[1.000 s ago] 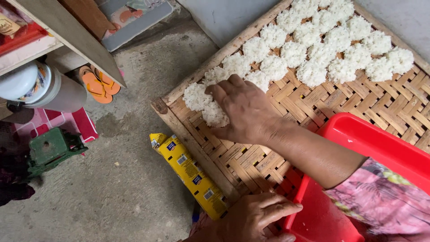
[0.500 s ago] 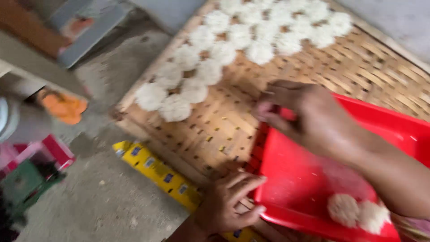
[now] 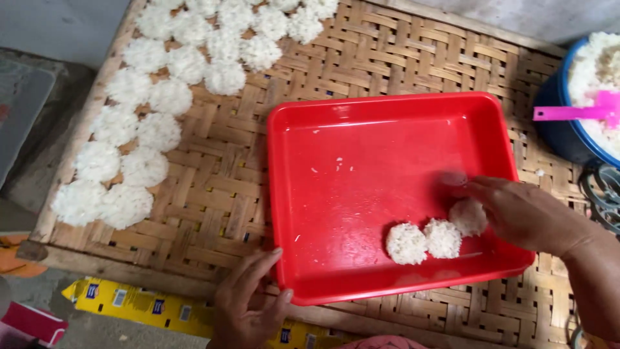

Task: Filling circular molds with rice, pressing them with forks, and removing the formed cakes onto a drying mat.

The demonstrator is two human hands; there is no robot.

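Right hand (image 3: 523, 216) cupping soft, crumbly rice cake (image 3: 468, 216) in red tray (image 3: 361, 161); left hand (image 3: 248, 300), loosely spread, steadying rim.

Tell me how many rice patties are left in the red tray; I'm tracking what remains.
3, in the red tray near its right front corner: one leftmost, one in the middle, one under the right hand fingertips. None seems hidden.

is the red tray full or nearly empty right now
Nearly empty. The red tray holds only three white rice patties near its lower right corner, with the right hand touching one; otherwise just stray grains.
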